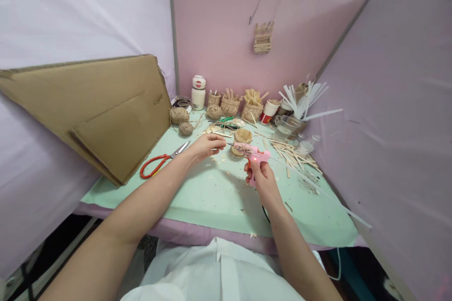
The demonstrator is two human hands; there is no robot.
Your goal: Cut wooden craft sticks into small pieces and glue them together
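My right hand (262,179) is wrapped round the handle of a pink hot glue gun (259,155), its nozzle pointing left. A long, clear glue stick (318,188) trails from the back of the gun to the right. At the nozzle tip, the fingers of my left hand (209,146) are pinched together; whatever is between them is too small to make out. Just behind the gun sits a small round tan bowl-like piece (243,136). Another round piece (236,152) lies partly hidden under the nozzle.
Red-handled scissors (155,164) lie left of my forearm, by a large cardboard sheet (116,117). Twine balls (179,115), a white bottle (198,96) and stick-filled pots (252,109) line the back. Loose wooden sticks (291,153) and a bundle of glue sticks (303,99) are right.
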